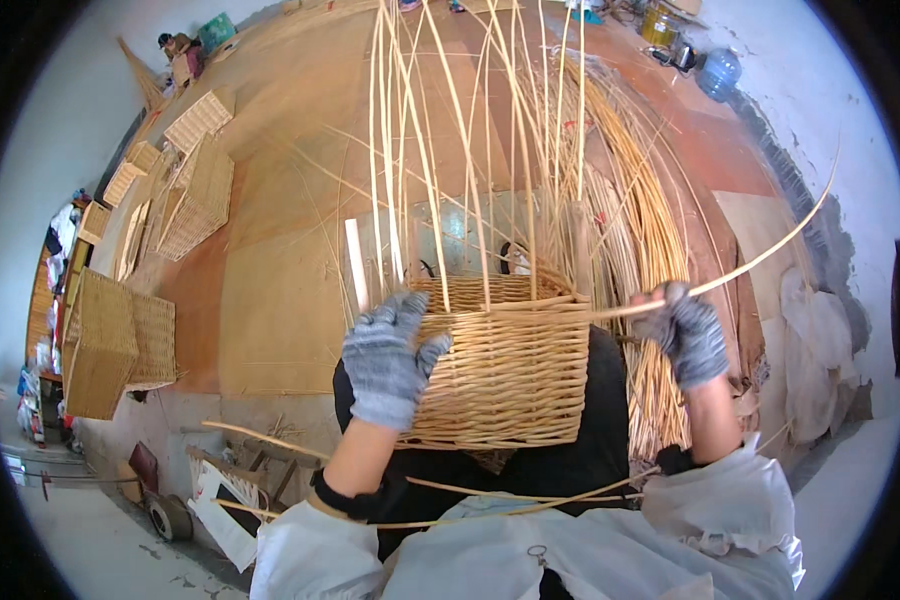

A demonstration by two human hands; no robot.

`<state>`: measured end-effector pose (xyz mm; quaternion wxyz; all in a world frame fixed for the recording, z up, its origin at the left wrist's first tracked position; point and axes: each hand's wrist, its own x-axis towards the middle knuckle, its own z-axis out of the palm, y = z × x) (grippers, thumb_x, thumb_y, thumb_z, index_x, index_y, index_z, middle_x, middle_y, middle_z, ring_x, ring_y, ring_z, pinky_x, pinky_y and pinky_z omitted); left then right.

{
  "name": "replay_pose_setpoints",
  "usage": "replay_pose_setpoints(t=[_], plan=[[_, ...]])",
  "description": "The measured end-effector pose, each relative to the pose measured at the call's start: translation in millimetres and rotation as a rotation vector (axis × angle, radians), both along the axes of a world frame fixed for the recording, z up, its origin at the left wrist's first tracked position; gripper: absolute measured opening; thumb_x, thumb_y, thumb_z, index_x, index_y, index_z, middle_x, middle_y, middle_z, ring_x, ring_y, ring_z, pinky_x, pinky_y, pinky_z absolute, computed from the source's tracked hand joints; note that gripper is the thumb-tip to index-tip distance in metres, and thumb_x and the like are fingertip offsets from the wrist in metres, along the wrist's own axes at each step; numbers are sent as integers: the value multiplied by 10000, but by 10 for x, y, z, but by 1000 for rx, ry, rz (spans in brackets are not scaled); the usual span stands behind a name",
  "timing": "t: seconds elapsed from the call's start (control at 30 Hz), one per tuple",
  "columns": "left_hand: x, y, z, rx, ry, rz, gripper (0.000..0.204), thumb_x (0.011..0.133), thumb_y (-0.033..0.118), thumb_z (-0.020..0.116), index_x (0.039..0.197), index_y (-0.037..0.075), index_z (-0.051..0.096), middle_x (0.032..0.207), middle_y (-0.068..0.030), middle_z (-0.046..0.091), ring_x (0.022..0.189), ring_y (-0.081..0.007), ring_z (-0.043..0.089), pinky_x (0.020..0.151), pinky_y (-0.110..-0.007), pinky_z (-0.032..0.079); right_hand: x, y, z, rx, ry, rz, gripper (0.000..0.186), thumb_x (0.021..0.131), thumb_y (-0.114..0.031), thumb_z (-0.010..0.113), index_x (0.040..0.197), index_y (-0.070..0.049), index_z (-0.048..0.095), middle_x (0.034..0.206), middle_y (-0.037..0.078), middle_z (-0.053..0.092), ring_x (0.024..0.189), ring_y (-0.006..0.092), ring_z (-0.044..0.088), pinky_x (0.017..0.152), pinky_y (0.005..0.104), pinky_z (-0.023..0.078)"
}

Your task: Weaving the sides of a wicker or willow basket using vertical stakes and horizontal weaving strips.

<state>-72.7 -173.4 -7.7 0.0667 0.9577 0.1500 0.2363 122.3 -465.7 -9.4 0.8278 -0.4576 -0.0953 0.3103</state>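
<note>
A partly woven wicker basket point(505, 385) rests on my lap, its woven side facing me and long upright rods point(470, 170) rising from its rim. My left hand point(385, 358), in a grey striped glove, is closed over the basket's upper left edge, thumb against the front. To the right of the basket, my right hand point(682, 332), gloved alike, is closed around a long pale wicker rod point(770, 258). One end of that rod runs to the basket's upper right corner; the other curves up and out to the right.
Bundled wicker rods point(660, 230) lie beyond and right of the basket. Woven baskets point(120, 340) stand on the left. Loose rods point(510, 508) cross my lap. At the far right is a blue water bottle point(719, 74); another person point(181, 58) sits at the far left.
</note>
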Motion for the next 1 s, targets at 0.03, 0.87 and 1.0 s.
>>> replay_pose_setpoints(t=[0.03, 0.87, 1.0], plan=[[34, 2, -123, -85, 96, 9, 491, 712, 403, 679, 1056, 60, 609, 950, -126, 620, 876, -329, 570, 776, -410, 460, 22, 111, 66, -112, 2, -36, 210, 840, -261, 622, 872, -58, 580, 886, 147, 649, 907, 279, 633, 698, 406, 553], [797, -413, -76, -825, 596, -4, 486, 794, 511, 589, 1002, 79, 664, 939, -133, 666, 896, -284, 623, 821, -369, 451, 306, 29, 107, -125, -42, 13, 154, 838, -146, 631, 883, -3, 594, 812, 101, 622, 654, 169, 556, 611, 274, 478], [614, -507, -156, -794, 581, 208, 492, 789, 574, 540, 964, 131, 664, 863, -124, 666, 878, -310, 613, 794, -400, 447, 402, 990, 869, -741, -799, 42, 221, 796, -85, 652, 989, 15, 613, 842, 81, 626, 770, 154, 582, 701, 274, 481]])
